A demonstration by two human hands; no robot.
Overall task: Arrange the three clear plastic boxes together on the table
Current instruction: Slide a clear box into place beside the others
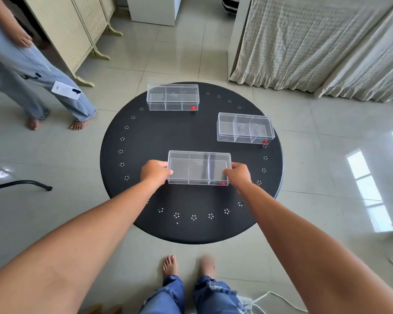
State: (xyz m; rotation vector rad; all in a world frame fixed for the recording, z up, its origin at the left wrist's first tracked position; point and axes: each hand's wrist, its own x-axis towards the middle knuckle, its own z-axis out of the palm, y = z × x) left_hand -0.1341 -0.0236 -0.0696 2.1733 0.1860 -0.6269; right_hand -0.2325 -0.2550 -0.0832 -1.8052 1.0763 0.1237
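Observation:
Three clear plastic boxes with inner dividers and small red stickers are spread over a round black table [145,141]. The near box [199,168] is in the middle of the table. My left hand [155,172] grips its left end and my right hand [237,174] grips its right end. A second box [173,97] stands at the table's far edge. The third box [245,128] stands at the right edge, apart from the other two.
Another person [32,71] in light jeans stands barefoot at the left of the table. A folding screen [77,30] is behind them. A cloth-draped piece of furniture [315,41] is at the far right. White cables [275,298] lie on the tiled floor by my feet.

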